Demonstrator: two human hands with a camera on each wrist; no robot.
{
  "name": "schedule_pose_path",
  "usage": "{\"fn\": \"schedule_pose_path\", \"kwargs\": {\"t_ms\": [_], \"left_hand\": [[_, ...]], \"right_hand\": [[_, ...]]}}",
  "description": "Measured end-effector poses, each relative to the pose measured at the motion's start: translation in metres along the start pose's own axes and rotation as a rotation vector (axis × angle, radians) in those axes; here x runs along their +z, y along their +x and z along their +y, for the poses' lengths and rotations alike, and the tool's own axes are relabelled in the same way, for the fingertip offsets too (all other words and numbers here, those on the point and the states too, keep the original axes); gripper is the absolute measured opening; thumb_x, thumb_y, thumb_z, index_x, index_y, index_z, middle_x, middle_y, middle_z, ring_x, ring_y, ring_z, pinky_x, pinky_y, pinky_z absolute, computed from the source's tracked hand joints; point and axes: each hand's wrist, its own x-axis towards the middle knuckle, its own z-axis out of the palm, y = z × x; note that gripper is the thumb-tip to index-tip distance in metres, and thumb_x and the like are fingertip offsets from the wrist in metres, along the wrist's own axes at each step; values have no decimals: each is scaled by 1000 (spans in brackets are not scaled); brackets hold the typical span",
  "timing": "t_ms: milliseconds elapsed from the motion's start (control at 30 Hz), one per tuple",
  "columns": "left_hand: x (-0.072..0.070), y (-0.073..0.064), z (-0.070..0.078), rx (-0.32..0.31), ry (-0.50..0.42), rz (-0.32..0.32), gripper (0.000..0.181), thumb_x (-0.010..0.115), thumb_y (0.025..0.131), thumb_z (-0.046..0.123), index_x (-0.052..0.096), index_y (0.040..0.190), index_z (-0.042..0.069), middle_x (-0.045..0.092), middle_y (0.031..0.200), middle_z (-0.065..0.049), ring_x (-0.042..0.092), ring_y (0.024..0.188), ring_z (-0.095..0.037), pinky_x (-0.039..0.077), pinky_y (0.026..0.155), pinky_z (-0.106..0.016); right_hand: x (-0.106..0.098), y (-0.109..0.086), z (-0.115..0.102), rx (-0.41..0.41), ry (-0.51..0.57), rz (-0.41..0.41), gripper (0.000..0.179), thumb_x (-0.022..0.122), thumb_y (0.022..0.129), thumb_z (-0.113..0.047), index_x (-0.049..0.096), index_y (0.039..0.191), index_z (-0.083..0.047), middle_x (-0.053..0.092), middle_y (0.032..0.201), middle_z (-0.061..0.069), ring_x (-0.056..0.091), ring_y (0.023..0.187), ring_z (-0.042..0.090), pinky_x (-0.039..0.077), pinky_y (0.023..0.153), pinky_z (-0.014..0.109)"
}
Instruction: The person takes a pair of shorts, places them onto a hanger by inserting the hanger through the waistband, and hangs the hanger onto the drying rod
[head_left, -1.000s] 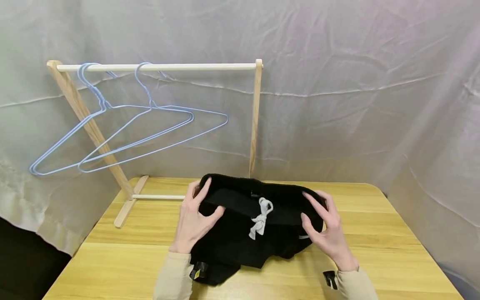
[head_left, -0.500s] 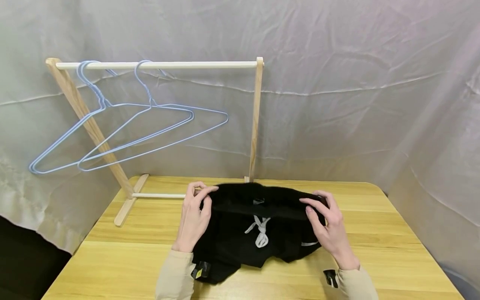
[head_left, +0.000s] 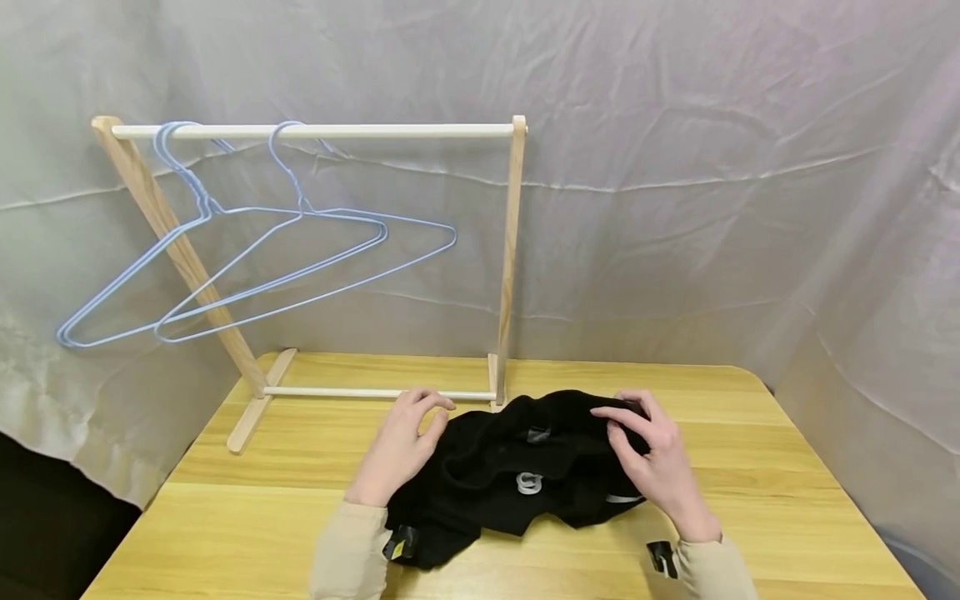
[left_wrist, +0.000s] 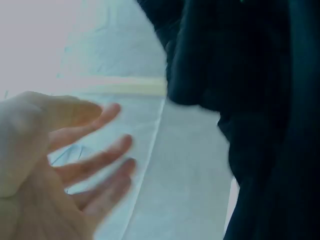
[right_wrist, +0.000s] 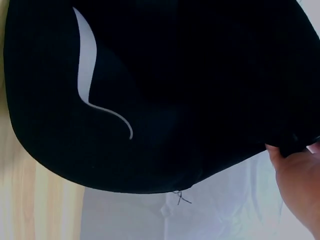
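Observation:
Black shorts [head_left: 465, 479] with a waistband and a white drawstring [head_left: 529, 490] lie crumpled over the tabletop between my two hands. My right hand [head_left: 663, 458] pinches the waistband at its right end between thumb and fingers; the right wrist view shows the thumb [right_wrist: 295, 175] on the cloth's edge and a white curved mark [right_wrist: 86, 60] on the fabric. At the left end, my left hand [head_left: 405, 446] has its fingers loosely bent beside the cloth. In the left wrist view those fingers [left_wrist: 97, 162] are spread apart from the dark fabric [left_wrist: 250, 60], holding nothing.
Behind the shorts stands a wooden clothes rack [head_left: 510, 250] with a white top rail [head_left: 420, 131]. Several blue wire hangers [head_left: 255, 310] hang toward its left side. The wooden table [head_left: 750, 500] reaches back to a grey curtain [head_left: 675, 208].
My left hand has let go of the waistband, and that side has sagged down and to the right. My right hand keeps its pinch. The drawstring bow has dropped and folded under.

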Motion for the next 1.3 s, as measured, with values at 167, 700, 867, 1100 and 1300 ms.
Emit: {"fn": "schedule_pose_path", "kwargs": {"t_ms": [167,700,867,1100,1300], "left_hand": [[12,-2,4,-109,25,-244,49,69,94,40,59,134,14,66,126,-10,60,122,-32,45,100,-62],[-4,-2,-9,-114,51,62,24,65,85,2,78,103,10,73,101,-9,66,84,-23,53,75,-39],[-13,1,-9,-139,-4,329,21,61,90,5,81,95,11,67,97,-8,57,74,-19,44,66,-29],[-14,-4,-16,-299,109,-18,17,65,87,14,80,94,13,73,97,-2,65,82,-21,52,75,-40],[-12,-9,-19,-313,133,-274,24,67,88,12,77,110,10,72,115,-11,67,106,-32,53,90,-50]], "right_hand": [[-1,0,-2,0,20,-15,36,66,76,18,77,100,-6,62,107,17,56,101,15,38,96,12],[-6,1,5,1,109,80,35,63,69,27,73,86,-1,61,99,21,57,105,13,41,93,11],[-3,3,1,-5,106,52,35,63,73,24,73,89,-5,63,101,18,58,103,15,42,93,12],[-2,-5,1,82,35,-92,35,65,78,19,71,89,-13,65,102,6,58,97,12,39,93,11],[-1,-7,2,91,19,-114,36,64,80,18,71,90,-15,66,102,4,59,95,11,39,91,11]]}}
